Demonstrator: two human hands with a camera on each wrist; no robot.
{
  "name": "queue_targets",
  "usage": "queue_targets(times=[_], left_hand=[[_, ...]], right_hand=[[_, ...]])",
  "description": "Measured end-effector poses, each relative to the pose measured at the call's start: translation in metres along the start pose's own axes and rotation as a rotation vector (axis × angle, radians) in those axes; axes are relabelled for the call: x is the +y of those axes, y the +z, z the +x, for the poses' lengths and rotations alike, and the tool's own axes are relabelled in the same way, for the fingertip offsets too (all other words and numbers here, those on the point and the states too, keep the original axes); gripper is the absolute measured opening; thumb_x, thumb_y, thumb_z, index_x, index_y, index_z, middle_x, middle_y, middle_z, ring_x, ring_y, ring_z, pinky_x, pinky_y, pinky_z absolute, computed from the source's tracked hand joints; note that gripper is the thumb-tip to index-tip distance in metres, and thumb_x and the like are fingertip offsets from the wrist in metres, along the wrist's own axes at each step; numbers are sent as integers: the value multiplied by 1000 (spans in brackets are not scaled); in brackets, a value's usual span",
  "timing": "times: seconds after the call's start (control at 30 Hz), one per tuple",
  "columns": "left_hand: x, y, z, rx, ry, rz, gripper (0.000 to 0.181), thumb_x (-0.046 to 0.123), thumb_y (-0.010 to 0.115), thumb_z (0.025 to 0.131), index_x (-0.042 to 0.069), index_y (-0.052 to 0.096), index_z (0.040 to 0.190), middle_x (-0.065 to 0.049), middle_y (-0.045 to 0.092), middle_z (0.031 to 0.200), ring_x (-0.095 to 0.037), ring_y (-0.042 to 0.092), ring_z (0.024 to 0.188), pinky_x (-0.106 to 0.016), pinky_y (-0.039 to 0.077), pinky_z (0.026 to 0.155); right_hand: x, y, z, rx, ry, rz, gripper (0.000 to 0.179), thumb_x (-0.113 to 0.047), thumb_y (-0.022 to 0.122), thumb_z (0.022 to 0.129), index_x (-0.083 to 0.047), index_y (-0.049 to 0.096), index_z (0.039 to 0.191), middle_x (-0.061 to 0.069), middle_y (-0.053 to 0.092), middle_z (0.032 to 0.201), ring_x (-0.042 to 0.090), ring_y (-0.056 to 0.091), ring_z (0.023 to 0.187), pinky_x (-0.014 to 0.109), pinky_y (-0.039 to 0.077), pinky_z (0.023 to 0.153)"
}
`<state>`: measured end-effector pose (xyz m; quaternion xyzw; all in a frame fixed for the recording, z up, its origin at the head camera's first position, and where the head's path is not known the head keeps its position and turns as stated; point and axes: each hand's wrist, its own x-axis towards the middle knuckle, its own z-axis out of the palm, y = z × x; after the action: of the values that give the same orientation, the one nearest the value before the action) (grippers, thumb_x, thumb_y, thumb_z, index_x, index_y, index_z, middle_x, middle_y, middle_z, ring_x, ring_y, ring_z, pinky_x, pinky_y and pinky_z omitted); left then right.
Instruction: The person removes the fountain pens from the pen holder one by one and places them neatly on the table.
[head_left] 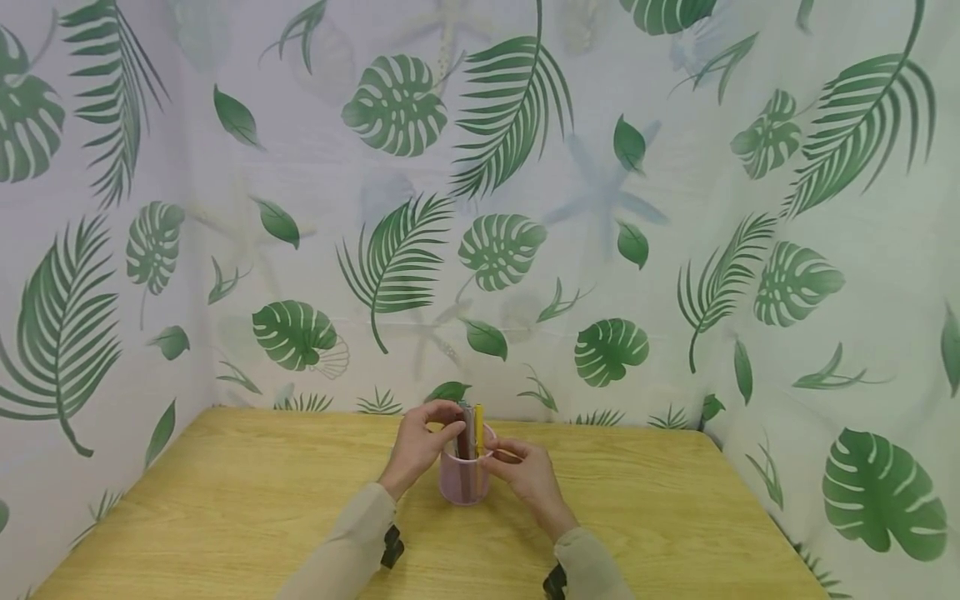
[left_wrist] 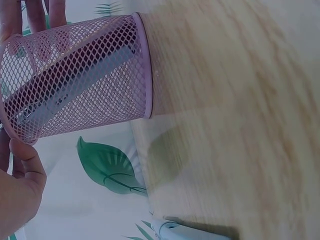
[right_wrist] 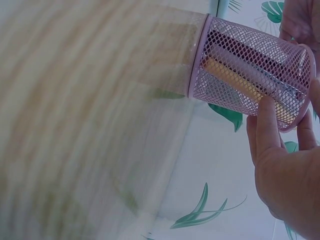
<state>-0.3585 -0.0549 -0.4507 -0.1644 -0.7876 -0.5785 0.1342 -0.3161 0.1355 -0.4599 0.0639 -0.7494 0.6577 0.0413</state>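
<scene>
A pink mesh pen cup [head_left: 462, 487] stands upright on the table, with several pens in it. A yellow pen [head_left: 479, 423], a grey pen [head_left: 470, 432] and a dark red pen [head_left: 461, 442] rise above its rim. From the left, my left hand [head_left: 422, 437] reaches over the rim, thumb and index finger curled about the top of the dark red pen. My right hand [head_left: 528, 479] holds the cup's right side near the rim. One fingertip [right_wrist: 267, 105] presses on the mesh, through which the slanting pens show.
On the wooden table [head_left: 645, 492], a pale blue object [left_wrist: 192, 231] lies to the left of the cup, hidden behind the left hand in the head view. A leaf-patterned curtain [head_left: 525, 325] hangs along the table's back and sides.
</scene>
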Motion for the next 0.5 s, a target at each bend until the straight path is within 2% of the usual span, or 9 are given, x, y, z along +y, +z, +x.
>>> queue_targets(times=[0.37,0.5], left_hand=[[-3,-3,2,-9,17,-65,17,14,77,85,15,71,100,-4,72,100,-18,65,93,-34,51,82],[-4,-4,1,-22,14,-100,19,11,77,84,12,70,102,-8,72,101,-19,67,92,-31,53,78]], right_hand=[[2,-1,1,-14,-13,-14,29,-10,74,87,7,69,110,24,62,127,41,59,120,41,55,92],[0,-1,0,-16,-21,-10,31,-10,75,86,8,68,110,25,61,128,42,59,120,41,55,92]])
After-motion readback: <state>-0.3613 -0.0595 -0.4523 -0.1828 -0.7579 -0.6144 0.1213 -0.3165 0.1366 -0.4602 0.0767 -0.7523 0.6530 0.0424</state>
